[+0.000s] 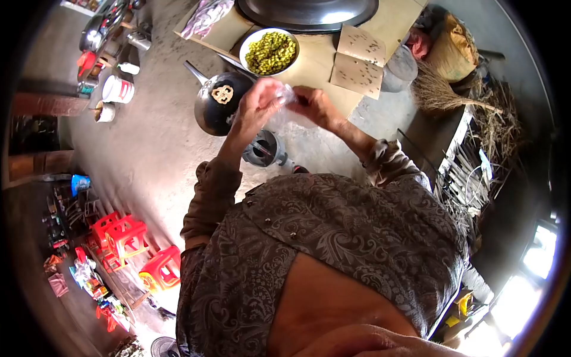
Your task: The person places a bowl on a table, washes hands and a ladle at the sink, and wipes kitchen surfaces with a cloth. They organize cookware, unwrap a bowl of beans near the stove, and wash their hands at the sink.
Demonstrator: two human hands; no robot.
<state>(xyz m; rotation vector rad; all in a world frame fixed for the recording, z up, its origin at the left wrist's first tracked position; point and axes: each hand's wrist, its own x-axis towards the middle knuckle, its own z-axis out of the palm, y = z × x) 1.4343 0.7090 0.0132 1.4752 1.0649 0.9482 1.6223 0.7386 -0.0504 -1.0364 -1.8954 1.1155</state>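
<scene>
My left hand [260, 100] and my right hand [320, 109] are raised close together in front of my body. Both have their fingers closed on a thin, clear plastic film [286, 113], perhaps a bag, which hangs between them and is slightly blurred. Just beyond my hands, a white bowl [242, 52] full of chopped green-yellow vegetable pieces [270, 53] stands on the tan counter [315, 65]. Left of my left hand is a dark wok [208, 113] with a long handle, and a pale openwork piece [223, 94] shows on it.
A large metal lid [309, 13] sits at the counter's back. An open, dark-specked card [357, 74] lies on the right side. A grey round container [264, 149] stands below my hands. Red plastic stools [126, 235] are at lower left; a straw broom [443, 92] and firewood [467, 178] lie right.
</scene>
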